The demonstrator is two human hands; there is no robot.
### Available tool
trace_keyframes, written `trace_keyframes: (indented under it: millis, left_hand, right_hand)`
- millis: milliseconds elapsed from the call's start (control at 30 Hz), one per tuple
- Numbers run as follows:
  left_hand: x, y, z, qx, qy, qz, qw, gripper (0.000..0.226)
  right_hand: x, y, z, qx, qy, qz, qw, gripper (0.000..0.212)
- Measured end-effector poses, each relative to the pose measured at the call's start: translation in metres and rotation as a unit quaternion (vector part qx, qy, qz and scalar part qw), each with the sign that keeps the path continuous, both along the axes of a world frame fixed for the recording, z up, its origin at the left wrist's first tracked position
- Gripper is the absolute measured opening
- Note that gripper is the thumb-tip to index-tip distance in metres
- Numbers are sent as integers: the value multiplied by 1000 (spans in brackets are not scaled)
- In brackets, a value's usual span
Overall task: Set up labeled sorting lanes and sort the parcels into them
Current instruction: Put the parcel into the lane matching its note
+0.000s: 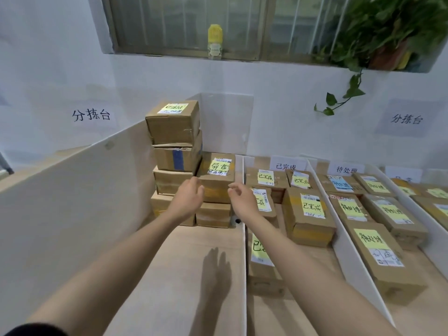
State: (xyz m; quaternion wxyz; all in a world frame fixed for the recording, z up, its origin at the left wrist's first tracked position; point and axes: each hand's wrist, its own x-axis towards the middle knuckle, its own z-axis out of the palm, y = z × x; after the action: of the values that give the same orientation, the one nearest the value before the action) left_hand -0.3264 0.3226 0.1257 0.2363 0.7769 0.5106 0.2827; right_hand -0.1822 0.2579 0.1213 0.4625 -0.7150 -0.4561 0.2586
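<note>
Loosely uncurled, left hand [188, 197] and right hand [241, 196] are hovering empty beside stacked parcels [173, 132] filling the left lane's [181, 263] far end.

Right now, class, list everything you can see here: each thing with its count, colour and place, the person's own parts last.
Stacked parcels: six visible, brown cardboard, left bay by the wall.
Sorted parcels: five in the second lane, five in the third, more cut off at right; brown, yellow notes.
Dividers: several, white, upright between lanes.
Lane signs: three, white, at the lanes' far ends.
Wall signs: two, white, left and right.
Bottle: one, yellow, window sill.
Plant: one, green, sill at right.
Table: one, pale wood, under everything.
Left hand: one, open, near the lower stack's top parcel.
Right hand: one, open, beside it.
</note>
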Motion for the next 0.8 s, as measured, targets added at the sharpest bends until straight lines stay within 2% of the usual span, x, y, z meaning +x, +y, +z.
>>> trace_keyframes:
  millis: [533,800]
  left_hand:
    - [44,74,-26,-29,4,15,999,37]
    - [75,108,-44,-30,-16,36,999,38]
  right_hand:
    - [39,72,-27,-41,10,5,999,28]
    - [61,114,-51,-44,60,-40,996,30]
